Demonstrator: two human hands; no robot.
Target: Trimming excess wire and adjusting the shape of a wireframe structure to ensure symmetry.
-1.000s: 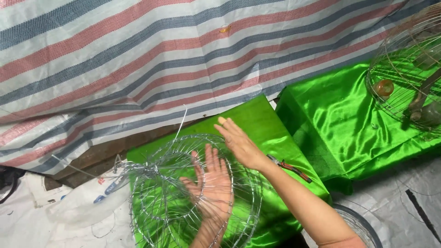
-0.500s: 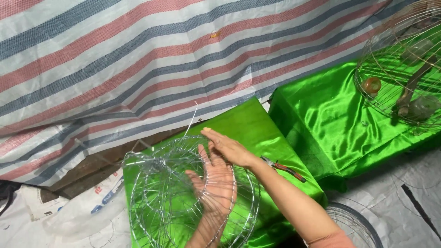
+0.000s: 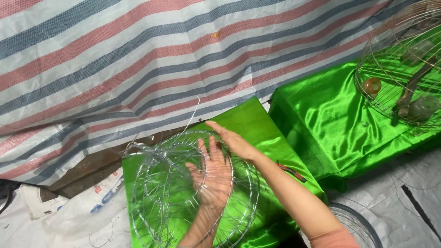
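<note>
My left hand (image 3: pixel 212 177) is open flat inside the round wire cage (image 3: pixel 193 193) on the near green-covered box (image 3: pixel 257 126), my right hand (image 3: pixel 234 142) open on its top rim; it looks light, springy and pokey, so I'd grab the thick rings.

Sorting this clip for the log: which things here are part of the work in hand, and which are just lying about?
In hand:
- round wire frame, silvery, resting on the green satin-covered block
- left hand, open, inside the frame
- right hand, on the frame's upper rim

Lying about:
- pliers on the green cloth
- brass-coloured wire cage, top right
- striped tarp
- plastic bag
</note>
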